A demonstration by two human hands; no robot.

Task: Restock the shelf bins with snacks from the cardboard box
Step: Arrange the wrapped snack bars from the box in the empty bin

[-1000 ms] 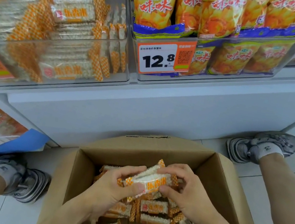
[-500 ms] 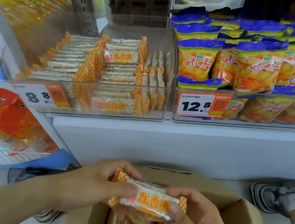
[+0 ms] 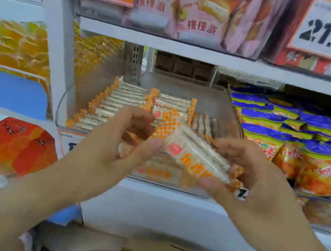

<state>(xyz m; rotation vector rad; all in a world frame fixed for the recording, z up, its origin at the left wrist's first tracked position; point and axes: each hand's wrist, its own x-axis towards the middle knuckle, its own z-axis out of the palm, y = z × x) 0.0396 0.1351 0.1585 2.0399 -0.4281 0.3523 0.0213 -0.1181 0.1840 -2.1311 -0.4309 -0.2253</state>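
both hands, left hand (image 3: 112, 144) and right hand (image 3: 245, 179), pinch a rice cracker pack (image 3: 197, 155) at frame centre before the clear bin (image 3: 219, 104); advise laying it flat along existing rows.

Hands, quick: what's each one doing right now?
Left hand: pinching one end of the snack pack.
Right hand: gripping the pack's other end.

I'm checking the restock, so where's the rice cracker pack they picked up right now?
In the head view, centre frame: the rice cracker pack is held between the left hand and right hand, raised before the clear bin of matching packs.
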